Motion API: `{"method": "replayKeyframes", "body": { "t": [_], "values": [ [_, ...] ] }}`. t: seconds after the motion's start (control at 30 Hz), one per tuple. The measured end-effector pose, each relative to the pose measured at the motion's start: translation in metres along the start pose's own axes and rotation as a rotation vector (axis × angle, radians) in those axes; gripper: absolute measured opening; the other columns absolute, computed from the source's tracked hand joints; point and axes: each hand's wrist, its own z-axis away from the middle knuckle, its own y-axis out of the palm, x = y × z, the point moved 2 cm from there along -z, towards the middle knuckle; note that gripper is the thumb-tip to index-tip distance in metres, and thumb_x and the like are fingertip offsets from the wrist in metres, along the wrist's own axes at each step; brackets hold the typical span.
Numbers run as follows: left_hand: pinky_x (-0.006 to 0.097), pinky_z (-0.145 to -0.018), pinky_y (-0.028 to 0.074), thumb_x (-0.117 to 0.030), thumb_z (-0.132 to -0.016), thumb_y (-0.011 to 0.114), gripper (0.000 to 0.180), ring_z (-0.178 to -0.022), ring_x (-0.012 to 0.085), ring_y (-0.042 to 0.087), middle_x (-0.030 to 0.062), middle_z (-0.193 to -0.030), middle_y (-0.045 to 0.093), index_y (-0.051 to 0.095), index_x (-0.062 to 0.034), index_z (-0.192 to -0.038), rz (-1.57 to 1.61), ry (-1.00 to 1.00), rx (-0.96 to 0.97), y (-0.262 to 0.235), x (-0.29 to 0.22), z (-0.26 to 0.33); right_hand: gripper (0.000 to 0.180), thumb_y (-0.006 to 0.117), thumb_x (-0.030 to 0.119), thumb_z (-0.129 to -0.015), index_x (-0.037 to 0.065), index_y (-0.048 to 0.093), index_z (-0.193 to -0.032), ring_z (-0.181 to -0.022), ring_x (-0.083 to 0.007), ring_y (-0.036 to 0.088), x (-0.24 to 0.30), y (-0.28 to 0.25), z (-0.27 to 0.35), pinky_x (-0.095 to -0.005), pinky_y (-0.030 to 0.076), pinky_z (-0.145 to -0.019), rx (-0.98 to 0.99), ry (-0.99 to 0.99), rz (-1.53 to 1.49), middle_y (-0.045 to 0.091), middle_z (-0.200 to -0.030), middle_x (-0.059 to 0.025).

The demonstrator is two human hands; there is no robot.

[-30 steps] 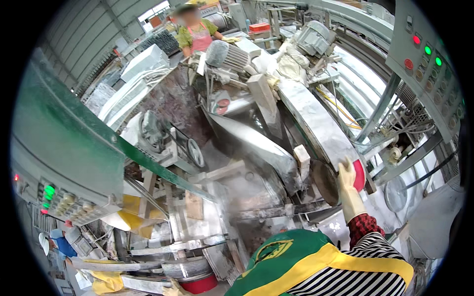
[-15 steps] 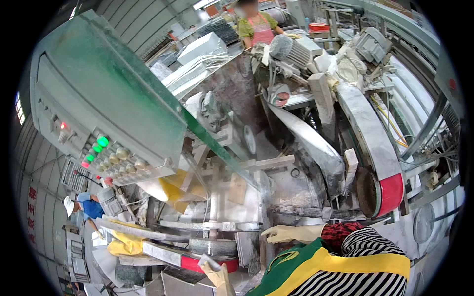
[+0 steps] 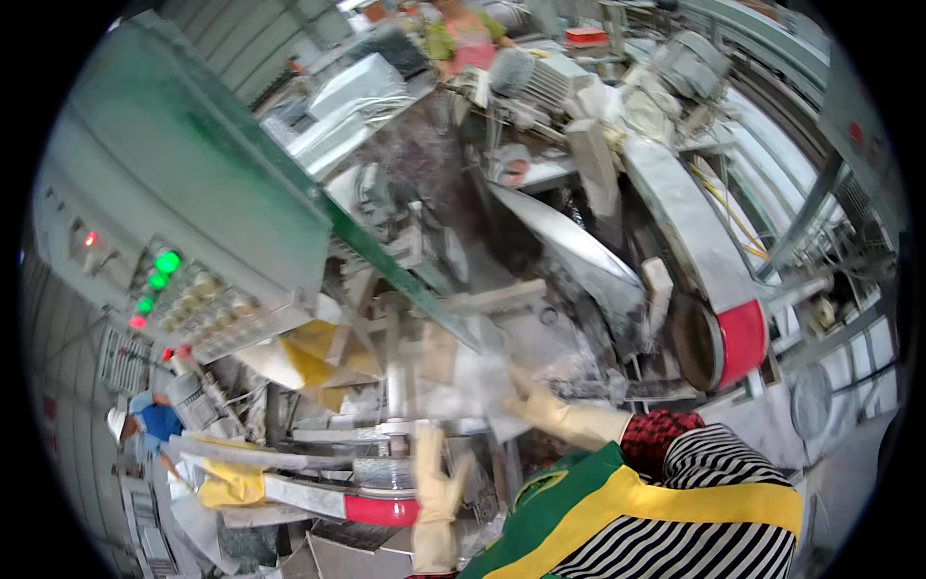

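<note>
My left hand (image 3: 439, 497), in a cream rubber glove, is raised beside the red-ended belt (image 3: 381, 510) of the lower machine. Its fingers are spread, with nothing seen between them. My right hand (image 3: 559, 417), gloved alike, reaches left from a red-and-black checked cuff (image 3: 659, 439). Its thumb and fingers are around the edge of a pale flat piece (image 3: 500, 422), blurred by motion. The piece is over the whitish machine bed. A round grey drum (image 3: 384, 475) sits behind the lower belt, just left of my left hand.
A green-grey control cabinet (image 3: 183, 193) with lit buttons (image 3: 166, 262) overhangs the left. Another wide belt (image 3: 690, 227) with a red end runs at the right, by a motor (image 3: 531, 77). One co-worker (image 3: 473, 43) stands at the back, another (image 3: 154, 417) at far left.
My left hand has risen and opened, and the pale piece it held is gone from it. My right hand has moved lower-left relative to the machine and now has a pale piece. The view has shifted.
</note>
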Motion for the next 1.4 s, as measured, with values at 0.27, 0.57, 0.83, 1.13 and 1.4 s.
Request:
{"method": "replayKeyframes", "body": {
  "t": [0.27, 0.57, 0.83, 1.13, 1.4],
  "values": [
    [0.052, -0.102, 0.042, -0.048, -0.101, 0.049, 0.058, -0.122, 0.0445, 0.048, 0.0236, -0.141, 0.049, 0.053, -0.0035, -0.137, -0.985, -0.622, -0.513, -0.087, 0.224, 0.109, 0.087, 0.061, 0.000, -0.082, 0.006, 0.020, -0.158, -0.132, -0.0281, 0.048, 0.034, -0.232, 0.117, -0.0350, 0.041, -0.106, -1.047, 0.001, 0.175, 0.048, -0.143, -0.0180],
    [0.052, -0.096, 0.047, -0.054, -0.101, 0.045, 0.053, -0.125, 0.0384, 0.050, 0.0179, -0.144, 0.050, 0.059, -0.0159, -0.134, -1.244, -0.678, -0.417, -0.054, 0.208, 0.104, 0.066, 0.060, 0.000, -0.084, 0.016, 0.042, -0.145, -0.059, -0.0134, 0.055, -0.006, -0.362, 0.230, -0.0285, 0.044, -0.048, -1.630, -0.068, -0.165, 0.062, -0.085, -0.0029],
    [0.049, -0.091, 0.050, -0.053, -0.100, 0.047, 0.048, -0.117, 0.0371, 0.055, 0.0152, -0.140, 0.053, 0.062, -0.0182, -0.129, -1.312, -0.628, -0.435, -0.054, 0.230, 0.112, 0.044, 0.064, 0.000, -0.086, 0.011, 0.056, -0.128, -0.077, -0.0179, 0.064, -0.027, -0.393, 0.204, -0.0317, 0.055, -0.058, -1.636, 0.088, -0.209, 0.065, -0.098, -0.0048],
    [0.051, -0.103, 0.042, -0.053, -0.101, 0.043, 0.054, -0.133, 0.0378, 0.043, 0.0198, -0.151, 0.042, 0.055, -0.0140, -0.137, -1.148, -0.797, -0.265, -0.049, 0.196, 0.097, 0.082, 0.057, 0.037, -0.091, 0.002, 0.014, -0.152, -0.054, -0.0304, 0.063, 0.011, -0.379, 0.211, -0.0430, 0.052, -0.049, -1.448, 0.617, 0.193, 0.067, -0.072, -0.0211],
    [0.051, -0.099, 0.045, -0.055, -0.099, 0.046, 0.060, -0.121, 0.0414, 0.053, 0.0227, -0.141, 0.051, 0.056, -0.0102, -0.137, -1.031, -0.788, -0.318, -0.074, 0.172, 0.096, 0.079, 0.065, 0.026, -0.093, 0.016, 0.017, -0.155, -0.051, -0.0267, 0.063, -0.029, -0.386, 0.194, -0.0366, 0.050, -0.042, -1.526, 0.408, -0.079, 0.065, -0.072, -0.0152]
  ]
}}
